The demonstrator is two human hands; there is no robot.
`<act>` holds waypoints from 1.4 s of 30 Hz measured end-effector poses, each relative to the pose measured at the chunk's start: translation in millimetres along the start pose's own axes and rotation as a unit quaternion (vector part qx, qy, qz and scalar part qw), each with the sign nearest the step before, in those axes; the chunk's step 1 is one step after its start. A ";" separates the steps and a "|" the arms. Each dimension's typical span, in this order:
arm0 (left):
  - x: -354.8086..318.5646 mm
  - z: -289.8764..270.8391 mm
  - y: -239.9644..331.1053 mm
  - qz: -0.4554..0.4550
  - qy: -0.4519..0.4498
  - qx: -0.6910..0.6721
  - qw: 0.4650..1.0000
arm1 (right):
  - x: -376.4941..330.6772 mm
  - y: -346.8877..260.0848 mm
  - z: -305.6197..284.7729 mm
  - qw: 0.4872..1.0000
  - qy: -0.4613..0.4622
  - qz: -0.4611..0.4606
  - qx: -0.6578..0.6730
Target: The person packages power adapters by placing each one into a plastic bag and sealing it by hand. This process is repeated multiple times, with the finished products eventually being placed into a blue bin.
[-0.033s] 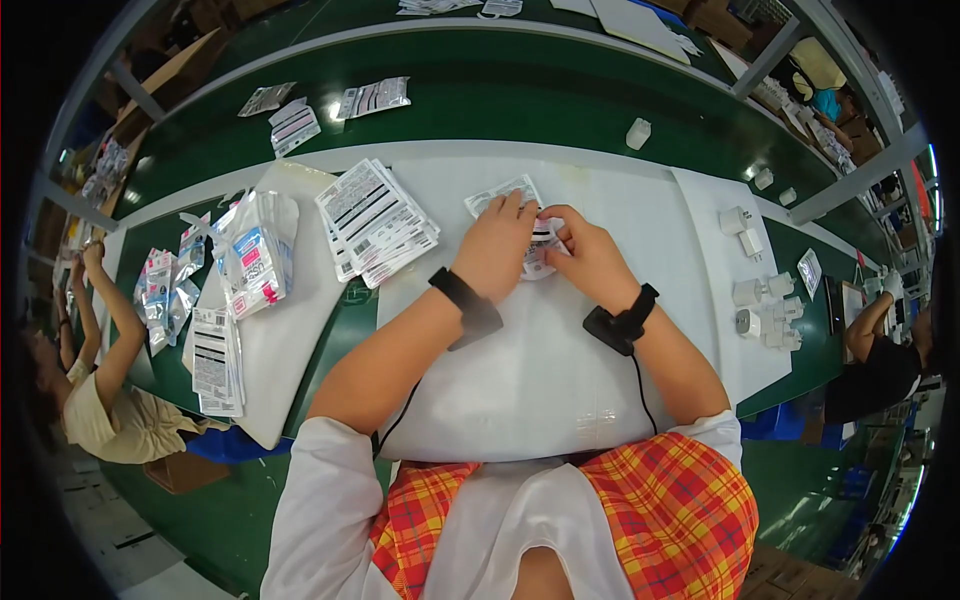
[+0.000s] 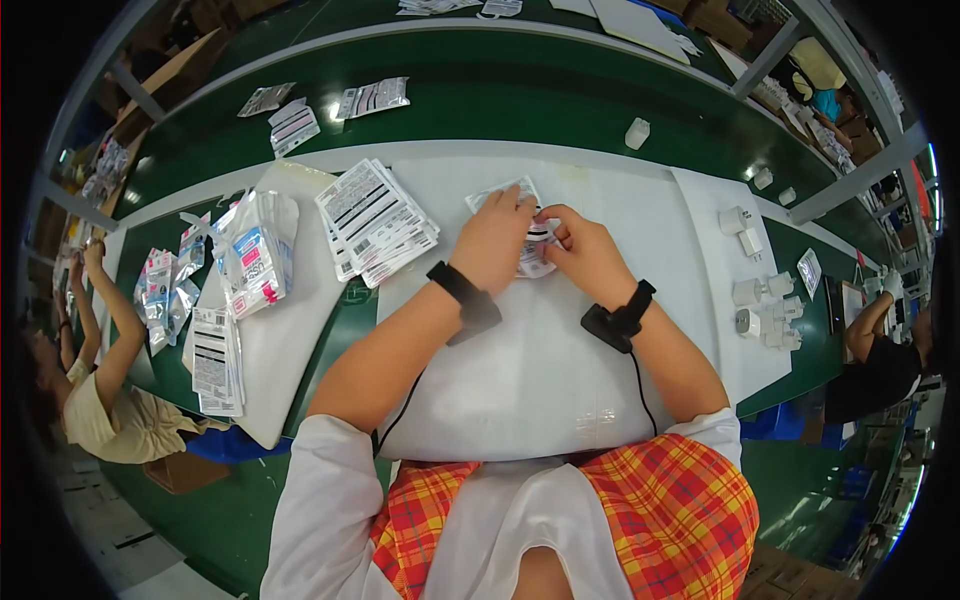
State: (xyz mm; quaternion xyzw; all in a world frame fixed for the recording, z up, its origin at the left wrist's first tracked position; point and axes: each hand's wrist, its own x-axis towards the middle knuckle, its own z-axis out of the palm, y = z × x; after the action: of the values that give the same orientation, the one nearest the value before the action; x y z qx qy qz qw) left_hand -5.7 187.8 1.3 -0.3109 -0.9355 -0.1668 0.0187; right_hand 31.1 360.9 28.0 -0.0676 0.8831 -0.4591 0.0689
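A small flat packet with a printed white label lies on the white work surface in front of me. My left hand covers much of it, fingers close together and bent over its upper part, thumb hidden. At its right edge my right hand pinches the packet between thumb and curled forefinger. The packet's far corner shows beyond the left fingertips. Both wrists wear black bands with cables. To the left of my left hand is a fanned stack of printed label packets.
An open clear bag of printed packs stands at left, near another label stack. Several white plug adapters cluster at right. Silver packets and a white adapter sit on the green bench beyond. Co-workers are on both sides.
My right hand and wrist have shifted very slightly left. The left fingers have moved only a little over the packet. All else stays in place.
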 end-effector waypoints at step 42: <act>-14.9 13.8 -2.1 0.085 -0.028 -0.142 0.986 | -34.9 -3.7 10.5 0.953 -0.017 -0.173 -0.248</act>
State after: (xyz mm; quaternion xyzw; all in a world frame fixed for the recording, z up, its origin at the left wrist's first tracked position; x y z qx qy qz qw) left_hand 6.0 182.1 -14.5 -0.3934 -0.8725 -0.2874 -0.0374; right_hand 67.5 356.7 27.2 -0.2423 0.9427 -0.2290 -0.0161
